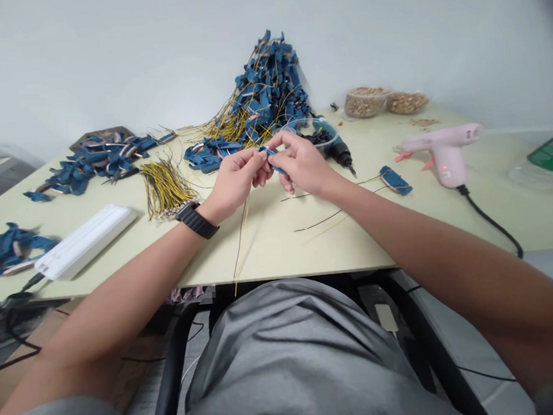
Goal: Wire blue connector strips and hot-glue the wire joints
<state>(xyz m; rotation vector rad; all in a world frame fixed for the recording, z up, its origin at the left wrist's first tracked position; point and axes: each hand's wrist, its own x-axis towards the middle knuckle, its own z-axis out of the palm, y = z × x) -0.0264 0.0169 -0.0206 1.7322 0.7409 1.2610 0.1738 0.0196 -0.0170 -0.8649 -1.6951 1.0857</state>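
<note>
My left hand (241, 179) and my right hand (300, 161) meet over the middle of the table, fingertips pinched on a small blue piece (277, 162). Most of that piece is hidden by the fingers. A black and yellow wire pair (241, 233) hangs below my left hand to the table's front edge. Right of my right hand lies another blue piece (395, 180) with thin wires running left from it. A bundle of yellow and black wires (165, 185) rests just left of my left hand.
A tall heap of wired blue pieces (271, 92) stands against the wall, with a power drill (340, 151) beside it. A pink glue gun (447, 154) is at right, a white box-shaped device (86, 240) at left. More blue pieces (91, 160) lie at back left; two clear containers (368, 102) stand behind.
</note>
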